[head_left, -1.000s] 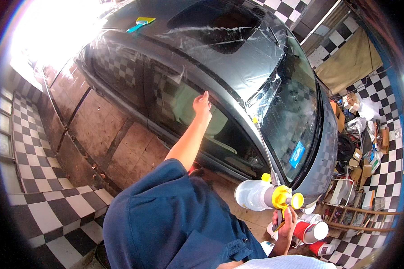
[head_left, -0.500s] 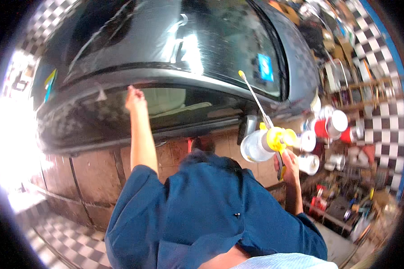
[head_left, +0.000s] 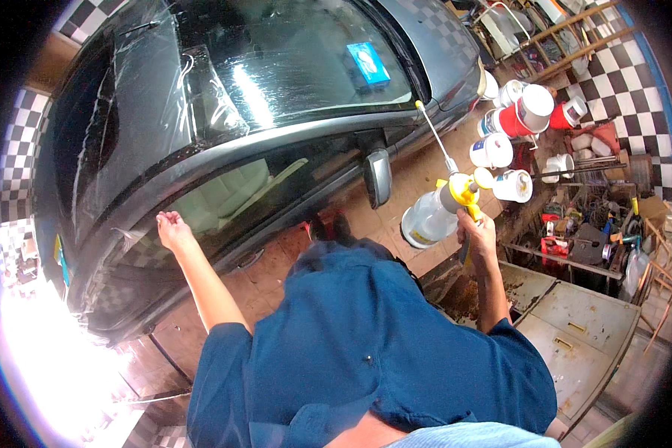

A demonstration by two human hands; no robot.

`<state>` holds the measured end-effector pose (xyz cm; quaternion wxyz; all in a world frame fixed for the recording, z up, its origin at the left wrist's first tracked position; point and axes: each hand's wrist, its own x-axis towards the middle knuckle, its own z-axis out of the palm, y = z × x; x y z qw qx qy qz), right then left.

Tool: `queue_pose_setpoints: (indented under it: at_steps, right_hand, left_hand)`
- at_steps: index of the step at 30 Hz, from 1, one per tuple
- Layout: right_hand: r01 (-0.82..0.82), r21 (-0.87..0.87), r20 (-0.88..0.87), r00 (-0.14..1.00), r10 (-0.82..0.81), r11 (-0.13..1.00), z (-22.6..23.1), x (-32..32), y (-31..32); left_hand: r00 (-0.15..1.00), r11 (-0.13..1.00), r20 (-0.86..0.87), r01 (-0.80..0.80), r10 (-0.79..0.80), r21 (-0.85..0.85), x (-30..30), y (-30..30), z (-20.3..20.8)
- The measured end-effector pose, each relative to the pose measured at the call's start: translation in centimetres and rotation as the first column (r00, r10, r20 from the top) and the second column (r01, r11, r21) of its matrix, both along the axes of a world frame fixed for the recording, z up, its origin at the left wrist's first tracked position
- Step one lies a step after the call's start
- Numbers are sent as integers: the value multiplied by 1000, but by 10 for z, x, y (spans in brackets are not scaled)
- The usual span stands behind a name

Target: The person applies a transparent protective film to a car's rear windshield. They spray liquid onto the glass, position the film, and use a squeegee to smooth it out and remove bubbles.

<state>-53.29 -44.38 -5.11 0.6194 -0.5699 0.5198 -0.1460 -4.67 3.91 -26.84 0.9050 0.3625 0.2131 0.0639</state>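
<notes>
My right hand (head_left: pixel 478 233) grips the handle of a pump sprayer (head_left: pixel 429 216) with a clear bottle and yellow top. Its long thin wand (head_left: pixel 435 134) points up toward the windscreen, ending in a yellow nozzle. My left hand (head_left: pixel 174 230) is raised beside the roof edge over the side window (head_left: pixel 231 198) of a dark grey car (head_left: pixel 179 153). Its fingers are curled together; what they hold, if anything, I cannot make out. Streaks and wrinkles run over the car's glossy wet-looking roof (head_left: pixel 145 97).
The wing mirror (head_left: pixel 378 178) juts out ahead of me. White and red buckets (head_left: pixel 534 108) stand at the right, above a rack of tools (head_left: pixel 575 239). A worn metal cabinet (head_left: pixel 575 336) is at my lower right. A blue rectangle (head_left: pixel 368 63) shows at the windscreen.
My view has turned, so the car now lies more slanted. My left hand appears lower and farther left. The sprayer stays in my right hand, and the cabinet has come into view.
</notes>
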Motion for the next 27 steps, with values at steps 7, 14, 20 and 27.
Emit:
queue_pose_setpoints:
  at_steps: [7, 14, 20, 27]
  right_hand:
    - [49, -82, -59, 997, -54, 995, -28, -12, -37]
    - [-32, -89, -61, 998, 26, 996, -57, -16, -66]
    - [-66, -85, 50, 996, 71, 994, -74, -30, -65]
    - [-142, 0, 69, 987, 142, 990, -91, -41, -70]
  left_hand:
    - [988, 991, 101, 122, -116, -54, -29, -47, 62]
    - [907, 912, 151, 406, -393, -64, -40, -121, 65]
    - [959, 960, -64, 270, -275, -77, -55, -219, 77]
    - [969, 979, -142, 203, -204, -16, -66, -278, 81]
